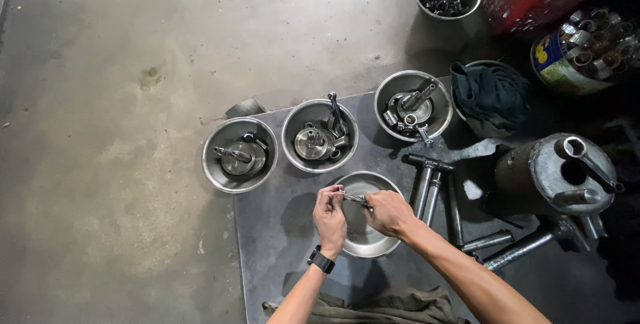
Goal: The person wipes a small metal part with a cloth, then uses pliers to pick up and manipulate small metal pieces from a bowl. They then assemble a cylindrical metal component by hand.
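Both hands' fingers pinch a small metal part over an empty steel bowl, beside three parts-filled bowls.

Free room: bare concrete floor to the left and far left. Obstacles: three part-filled steel bowls in a row just beyond the near bowl; metal bars immediately right of it; a large metal cylinder further right. The dark mat between the near bowl and its left edge lies open.
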